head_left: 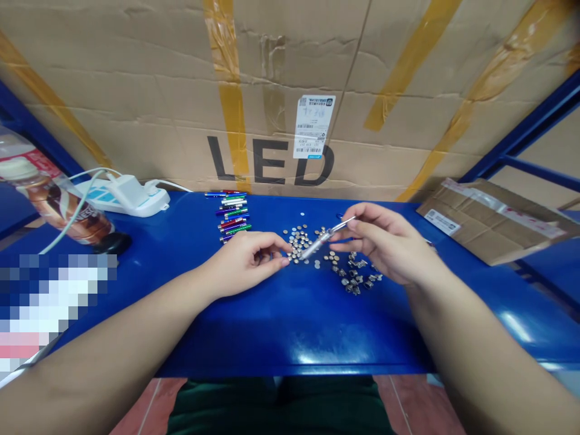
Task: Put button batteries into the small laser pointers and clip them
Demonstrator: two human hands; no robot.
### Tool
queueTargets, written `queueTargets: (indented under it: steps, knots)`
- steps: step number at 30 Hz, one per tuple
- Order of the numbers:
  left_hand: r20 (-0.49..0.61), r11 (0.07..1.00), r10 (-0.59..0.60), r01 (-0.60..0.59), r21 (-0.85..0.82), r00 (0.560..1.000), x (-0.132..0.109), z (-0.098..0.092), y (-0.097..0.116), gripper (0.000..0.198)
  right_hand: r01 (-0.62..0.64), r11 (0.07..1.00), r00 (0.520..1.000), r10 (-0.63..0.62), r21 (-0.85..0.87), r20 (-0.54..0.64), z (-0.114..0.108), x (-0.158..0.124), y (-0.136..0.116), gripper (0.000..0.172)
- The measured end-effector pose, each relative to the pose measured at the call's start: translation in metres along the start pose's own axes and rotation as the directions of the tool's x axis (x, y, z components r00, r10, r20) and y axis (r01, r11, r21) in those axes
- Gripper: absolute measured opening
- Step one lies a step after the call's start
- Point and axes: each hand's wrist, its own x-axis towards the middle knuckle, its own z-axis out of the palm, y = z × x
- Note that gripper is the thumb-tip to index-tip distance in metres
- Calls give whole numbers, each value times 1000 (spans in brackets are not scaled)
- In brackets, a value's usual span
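My right hand (385,244) pinches a slim silver pen-like tube (322,237), tilted with its lower end toward a pile of small round button cells (299,237) on the blue table (290,320). My left hand (247,260) rests on the table with curled fingers, its fingertips pinched together at the edge of the button cells; what they hold is too small to make out. A heap of small metal clips or caps (357,275) lies just below my right hand. A row of coloured pen-like tubes (233,214) lies behind my left hand.
A white power strip (129,194) with cables lies at the back left. A brown drink bottle (49,199) lies on its side at the left. A large cardboard box (290,90) marked LED stands behind the table. A flat cardboard parcel (493,217) lies at the right.
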Motion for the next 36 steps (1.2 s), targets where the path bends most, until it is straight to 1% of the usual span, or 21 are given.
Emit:
queueTargets:
  steps: [2,4,5,7,8,9,10,12,13,15,17,19,24,26,28,30,33,35,36]
  knots:
    - [18,1000,5,-5,13,1000,0,-1,-1,20,45,998,997,-47,-45,-56,-15,-2,-7,25]
    - [32,1000,9,-10,30,999,0,-2,-1,19,98,983,979,-124,-156,-163,-35,-1,-14,23]
    - [36,999,10,-11,35,999,0,-3,-1,19,121,966,957,-174,-227,-233,-46,-1,-16,19]
    - [41,999,8,-10,43,999,0,-4,-2,18,131,936,895,-253,-326,-367,-69,2,-19,7]
    - [45,999,6,-8,44,999,0,-5,-3,18,106,926,863,-267,-363,-429,-80,3,-19,6]
    - [50,999,5,-7,46,999,0,-5,-3,18,68,919,830,-268,-389,-489,-91,4,-20,8]
    - [55,999,4,-7,48,998,0,-5,-4,19,-3,911,820,-234,-412,-522,-100,5,-19,10]
    - [67,999,1,-5,54,998,-1,-6,-6,19,-204,864,818,-108,-460,-565,-115,5,-18,13]
    - [73,998,-1,-3,57,997,-1,-6,-6,19,-311,818,818,-29,-483,-575,-121,6,-17,14]
    - [84,998,-9,4,63,996,-1,-7,-7,20,-484,668,807,91,-565,-584,-130,7,-14,15]
    - [92,998,-21,14,68,996,-1,-7,-8,20,-563,509,800,139,-651,-584,-136,9,-10,16]
    - [94,996,-34,26,82,995,0,-8,-7,21,-581,408,801,134,-704,-584,-141,13,-5,16]
    - [60,992,-47,39,123,997,1,-11,-7,23,-590,318,795,67,-742,-603,-152,25,9,15]
    - [23,988,-46,42,148,999,1,-14,-8,23,-594,295,793,58,-748,-607,-156,28,15,15]
    - [-39,979,-51,58,196,998,1,-18,-11,24,-598,279,792,62,-752,-607,-158,29,20,15]
    - [-122,962,-81,110,250,989,2,-24,-14,25,-601,266,791,56,-754,-610,-161,30,22,15]
    - [-234,913,-176,247,325,956,2,-38,-20,28,-613,244,778,19,-752,-628,-165,28,22,18]
    - [-260,859,-220,314,405,940,1,-48,-24,27,-620,221,766,-33,-753,-641,-166,26,20,23]
    - [-245,839,-245,332,432,938,-1,-52,-26,27,-613,201,767,-82,-764,-637,-164,24,18,26]
